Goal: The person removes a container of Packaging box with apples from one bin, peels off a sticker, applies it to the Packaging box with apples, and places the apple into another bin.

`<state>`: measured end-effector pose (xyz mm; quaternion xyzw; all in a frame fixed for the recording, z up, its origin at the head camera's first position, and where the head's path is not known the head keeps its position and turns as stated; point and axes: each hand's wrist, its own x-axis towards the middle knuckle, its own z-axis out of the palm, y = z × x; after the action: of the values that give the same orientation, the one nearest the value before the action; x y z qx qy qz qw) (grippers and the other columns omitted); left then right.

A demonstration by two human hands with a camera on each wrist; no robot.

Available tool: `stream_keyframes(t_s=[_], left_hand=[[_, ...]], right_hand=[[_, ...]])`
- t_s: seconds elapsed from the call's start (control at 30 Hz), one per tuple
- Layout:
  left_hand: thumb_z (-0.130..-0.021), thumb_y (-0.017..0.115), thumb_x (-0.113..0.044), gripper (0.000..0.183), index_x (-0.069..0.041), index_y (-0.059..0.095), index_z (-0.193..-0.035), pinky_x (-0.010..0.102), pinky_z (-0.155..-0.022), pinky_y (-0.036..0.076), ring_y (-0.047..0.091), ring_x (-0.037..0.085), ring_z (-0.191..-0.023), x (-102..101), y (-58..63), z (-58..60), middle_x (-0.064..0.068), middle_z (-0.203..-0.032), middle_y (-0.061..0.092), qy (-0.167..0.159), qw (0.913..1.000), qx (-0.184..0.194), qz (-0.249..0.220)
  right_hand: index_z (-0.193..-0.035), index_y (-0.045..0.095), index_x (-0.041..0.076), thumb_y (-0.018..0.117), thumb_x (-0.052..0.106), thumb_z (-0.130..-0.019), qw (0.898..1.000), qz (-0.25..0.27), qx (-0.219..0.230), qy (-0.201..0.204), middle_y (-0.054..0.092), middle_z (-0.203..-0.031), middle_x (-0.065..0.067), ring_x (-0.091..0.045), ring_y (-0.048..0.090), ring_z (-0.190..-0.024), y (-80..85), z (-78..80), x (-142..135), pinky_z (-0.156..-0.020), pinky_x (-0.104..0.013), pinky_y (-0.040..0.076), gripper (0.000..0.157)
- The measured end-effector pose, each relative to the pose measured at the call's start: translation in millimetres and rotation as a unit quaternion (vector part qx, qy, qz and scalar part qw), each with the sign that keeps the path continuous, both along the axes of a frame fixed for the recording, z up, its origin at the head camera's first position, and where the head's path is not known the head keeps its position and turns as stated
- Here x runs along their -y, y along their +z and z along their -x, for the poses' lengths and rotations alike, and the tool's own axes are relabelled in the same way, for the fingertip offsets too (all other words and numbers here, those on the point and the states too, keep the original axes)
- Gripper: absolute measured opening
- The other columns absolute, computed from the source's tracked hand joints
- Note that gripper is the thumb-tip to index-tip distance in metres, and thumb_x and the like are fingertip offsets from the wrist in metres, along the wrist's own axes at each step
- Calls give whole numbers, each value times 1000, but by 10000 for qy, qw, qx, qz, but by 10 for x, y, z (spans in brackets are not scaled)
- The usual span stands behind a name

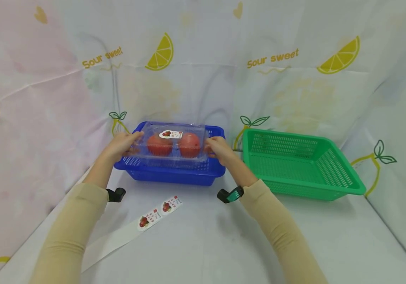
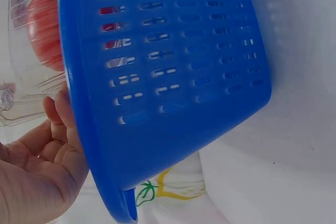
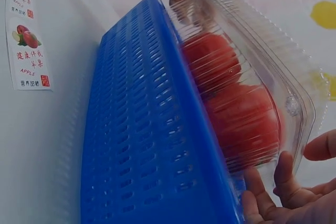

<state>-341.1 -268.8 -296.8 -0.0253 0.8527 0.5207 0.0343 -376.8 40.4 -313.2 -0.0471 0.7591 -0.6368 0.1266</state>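
A clear plastic clamshell box (image 1: 176, 148) with two red apples (image 1: 190, 145) inside is held over the blue basket (image 1: 171, 177), low at its rim. A white sticker (image 1: 171, 134) with a printed fruit lies on the lid. My left hand (image 1: 122, 144) grips the box's left end; in the left wrist view its curled fingers (image 2: 62, 111) are beside the basket rim. At the right end, my right hand (image 1: 220, 149) holds the box's edge. The right wrist view has its thumb (image 3: 321, 145) and fingers on either side of that corner, partly cut off.
A green basket (image 1: 302, 187) stands to the right of the blue one. On the white table, a strip of apple stickers (image 1: 142, 223) lies in front, running toward the left forearm. A printed cloth (image 1: 203, 90) hangs close behind both baskets.
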Motion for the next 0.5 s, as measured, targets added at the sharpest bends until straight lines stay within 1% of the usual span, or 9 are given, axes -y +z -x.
stream_keyframes(t_s=[0.1, 0.2, 0.27, 0.33, 0.43, 0.5], left_hand=[[-92, 45, -47, 68, 12, 44, -125, 22, -68, 51, 62, 10, -76, 1, -31, 31, 22, -119, 45, 18, 9998, 52, 173], [-91, 45, -49, 65, 10, 48, -120, 21, -64, 50, 61, 9, -71, 0, -62, 67, 22, -114, 48, 79, 9991, 48, 422], [-92, 45, -48, 63, 10, 49, -116, 21, -64, 49, 59, 8, -70, 1, -80, 86, 20, -108, 49, 96, 9983, 49, 567], [-92, 45, -46, 59, 9, 51, -110, 22, -64, 49, 58, 10, -69, 3, -99, 102, 17, -101, 50, 91, 9976, 54, 691], [-93, 45, -43, 47, 4, 53, -90, 22, -59, 48, 56, 11, -64, -2, -122, 117, 8, -78, 52, 68, 9973, 81, 732], [-93, 45, -42, 43, -1, 49, -78, 23, -56, 48, 56, 11, -61, -3, -135, 126, 3, -65, 49, 69, 9973, 91, 727]], right_hand=[[-100, 55, -3, 43, 13, -93, 10000, -23, -9, 0, 53, -78, -7, -17, 50, -71, -45, 35, 14, -64, -25, 44, 21], [-93, 53, -2, 41, 10, -92, 10000, -5, -48, -12, 50, -73, -7, -16, 47, -66, -70, 58, 20, -54, -22, 38, 17], [-93, 53, -2, 41, 9, -91, 10000, -61, -41, -50, 50, -72, -7, -15, 46, -64, -79, 65, 28, -52, -21, 38, 16], [-98, 53, -2, 41, 11, -92, 9998, -148, 7, -107, 49, -72, -6, -15, 46, -64, -93, 75, 40, -54, -22, 41, 19], [-105, 53, -2, 40, 14, -93, 9994, -284, 47, -172, 49, -71, -6, -16, 48, -64, -125, 95, 64, -59, -27, 48, 24], [-104, 53, -1, 39, 17, -94, 9995, -262, 16, -162, 48, -67, -6, -16, 48, -61, -149, 117, 77, -59, -30, 49, 25]])
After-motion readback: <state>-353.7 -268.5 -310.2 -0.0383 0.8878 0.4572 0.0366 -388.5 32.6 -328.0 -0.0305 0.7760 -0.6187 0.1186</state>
